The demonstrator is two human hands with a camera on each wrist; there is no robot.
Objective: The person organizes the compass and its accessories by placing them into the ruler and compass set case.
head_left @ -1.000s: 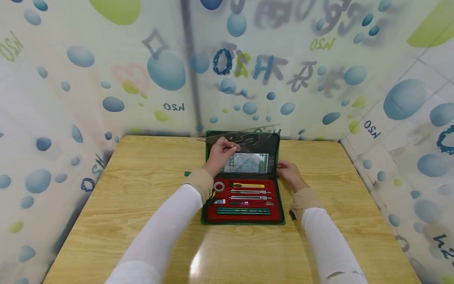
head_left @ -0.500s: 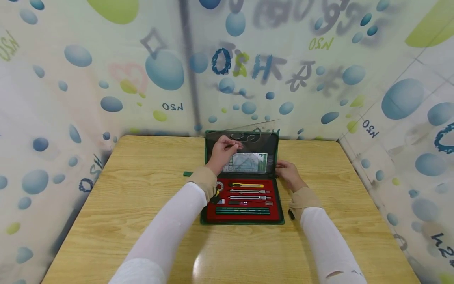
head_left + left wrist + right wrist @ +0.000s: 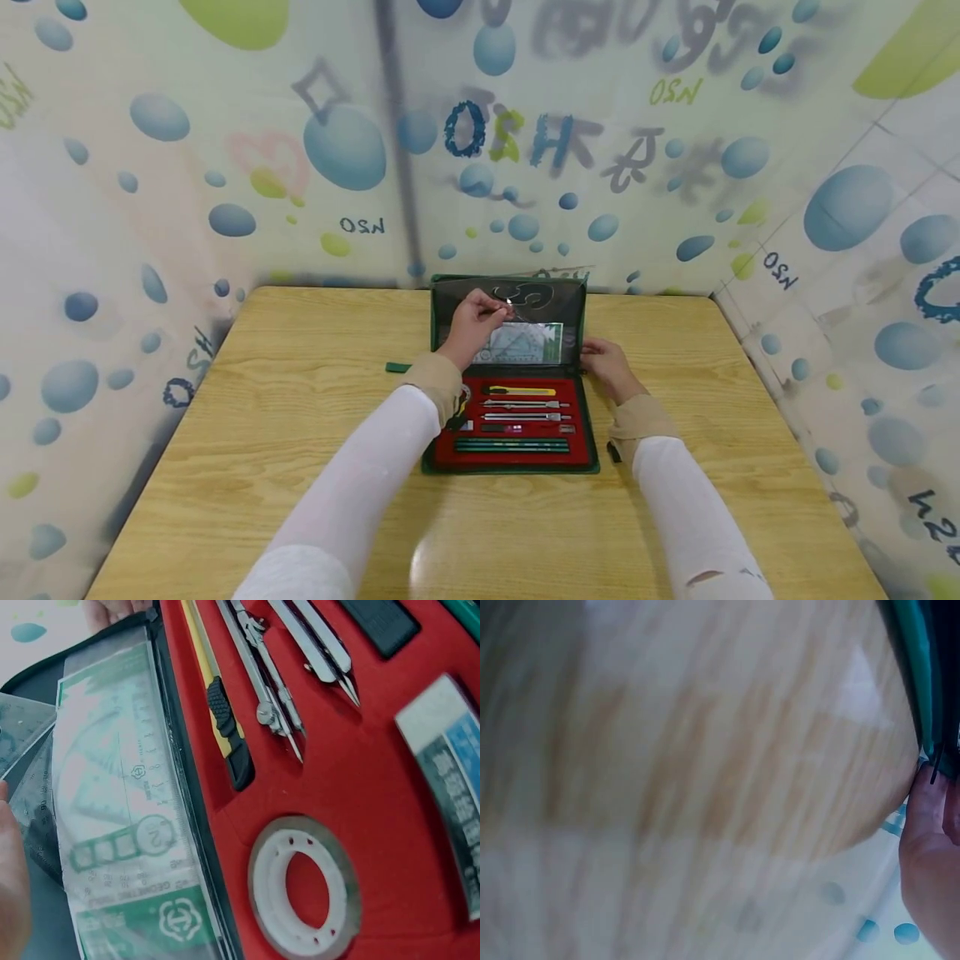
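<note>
A green zip-up geometry set case (image 3: 510, 472) stands open on the table, its dark lid raised. In front of the lid, my left hand (image 3: 468, 327) pinches a clear plastic drawing template (image 3: 536, 293) with curved cut-outs. Its outline is hard to see against the lid. The left wrist view shows clear marked plastic (image 3: 26, 724) beside that hand's edge. My right hand (image 3: 606, 367) grips the lid's lower right edge; the right wrist view catches its fingers (image 3: 928, 802) at the case's zipped edge. A printed sleeve of geometry tools (image 3: 127, 772) lies in the lid.
The red tray holds a yellow cutter (image 3: 521, 391), compasses (image 3: 525, 405), a tape roll (image 3: 262, 892), an eraser (image 3: 442, 765) and green pencils (image 3: 512, 446). A green strap (image 3: 397, 367) sticks out left. A patterned wall sheet (image 3: 337, 208) rises behind the wooden table (image 3: 300, 400).
My left hand has shifted slightly right, and the clear template has tilted so its upper edge sits lower, nearer the lid's top. The right hand keeps its place at the lid.
</note>
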